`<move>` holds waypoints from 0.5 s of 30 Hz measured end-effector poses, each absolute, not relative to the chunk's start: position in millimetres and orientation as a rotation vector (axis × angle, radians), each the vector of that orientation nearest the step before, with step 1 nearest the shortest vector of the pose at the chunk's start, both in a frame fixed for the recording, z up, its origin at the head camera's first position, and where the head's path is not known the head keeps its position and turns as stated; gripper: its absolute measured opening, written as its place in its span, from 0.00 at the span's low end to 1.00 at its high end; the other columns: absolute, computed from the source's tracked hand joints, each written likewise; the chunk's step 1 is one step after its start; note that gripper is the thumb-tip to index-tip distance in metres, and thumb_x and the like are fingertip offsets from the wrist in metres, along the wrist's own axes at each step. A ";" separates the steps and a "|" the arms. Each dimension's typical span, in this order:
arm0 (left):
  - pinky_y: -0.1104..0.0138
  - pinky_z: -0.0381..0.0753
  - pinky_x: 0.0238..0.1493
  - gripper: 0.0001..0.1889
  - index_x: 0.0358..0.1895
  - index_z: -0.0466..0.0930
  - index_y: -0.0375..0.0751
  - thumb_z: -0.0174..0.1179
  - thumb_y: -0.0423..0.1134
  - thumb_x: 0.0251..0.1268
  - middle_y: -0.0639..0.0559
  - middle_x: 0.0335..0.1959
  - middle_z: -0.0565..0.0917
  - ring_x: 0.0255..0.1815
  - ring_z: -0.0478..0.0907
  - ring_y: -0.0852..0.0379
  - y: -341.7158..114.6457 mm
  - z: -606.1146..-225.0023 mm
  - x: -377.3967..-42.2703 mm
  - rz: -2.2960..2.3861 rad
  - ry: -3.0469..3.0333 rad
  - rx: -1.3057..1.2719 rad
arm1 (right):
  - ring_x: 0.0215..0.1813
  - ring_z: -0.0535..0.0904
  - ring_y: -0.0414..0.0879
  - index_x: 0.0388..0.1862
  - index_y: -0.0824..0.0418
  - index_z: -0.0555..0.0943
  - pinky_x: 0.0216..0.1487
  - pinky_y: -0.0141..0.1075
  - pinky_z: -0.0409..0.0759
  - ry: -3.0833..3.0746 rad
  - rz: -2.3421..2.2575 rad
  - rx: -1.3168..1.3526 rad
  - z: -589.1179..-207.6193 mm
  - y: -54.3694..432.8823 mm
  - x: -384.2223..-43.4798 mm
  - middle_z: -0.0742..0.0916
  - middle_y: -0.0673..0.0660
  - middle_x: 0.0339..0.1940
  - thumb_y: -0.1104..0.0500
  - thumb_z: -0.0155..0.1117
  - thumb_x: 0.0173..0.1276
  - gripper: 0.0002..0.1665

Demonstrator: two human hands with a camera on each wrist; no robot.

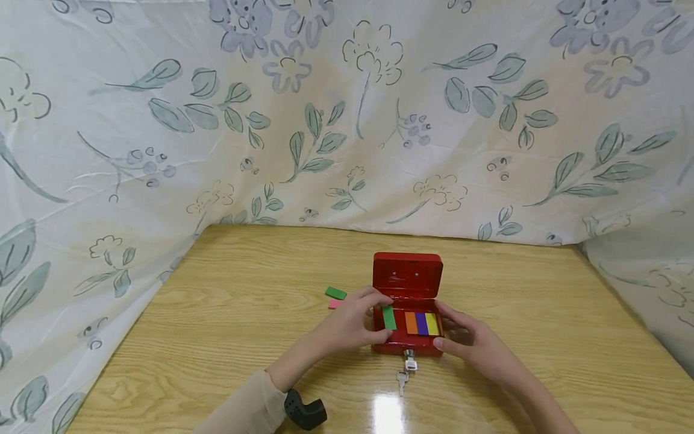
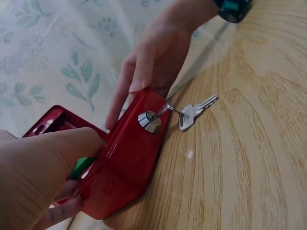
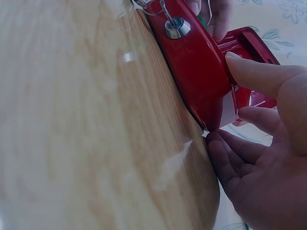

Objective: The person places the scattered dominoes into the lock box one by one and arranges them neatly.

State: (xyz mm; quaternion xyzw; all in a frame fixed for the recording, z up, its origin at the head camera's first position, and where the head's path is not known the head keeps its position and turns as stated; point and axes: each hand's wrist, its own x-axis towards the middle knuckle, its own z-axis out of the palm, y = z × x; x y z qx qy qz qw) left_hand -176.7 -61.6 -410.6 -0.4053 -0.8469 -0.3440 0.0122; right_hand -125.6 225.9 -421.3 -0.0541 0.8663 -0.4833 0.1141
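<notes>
A red cash box point(image 1: 382, 348) stands on the table with its lid point(image 1: 408, 274) raised. In its front lock sits a key, and a second key point(image 1: 402, 380) dangles from the ring. My left hand point(image 1: 352, 322) reaches over the box's left side and pinches a green block point(image 1: 389, 317) between thumb and fingers. Orange point(image 1: 411, 323), purple point(image 1: 421, 323) and yellow point(image 1: 431, 323) blocks lie side by side within the box. At the box's right end, my right hand point(image 1: 470, 342) grips it, thumb at the front corner point(image 3: 240, 64) and fingers farther back.
Left of the box, another green block point(image 1: 335, 293) and a pink block point(image 1: 334, 304), partly hidden by the left hand, lie on the wooden table point(image 1: 244, 271). Floral cloth point(image 1: 325, 120) hangs behind the table and along both sides.
</notes>
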 end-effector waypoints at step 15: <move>0.75 0.76 0.52 0.25 0.58 0.79 0.40 0.72 0.44 0.59 0.54 0.51 0.80 0.50 0.77 0.60 -54.1 -412.3 -178.0 -0.990 -2.656 -1.249 | 0.66 0.72 0.60 0.79 0.48 0.64 0.62 0.54 0.75 2.551 -1.406 -0.179 -421.5 226.7 -124.8 0.73 0.61 0.72 0.44 0.72 0.63 0.47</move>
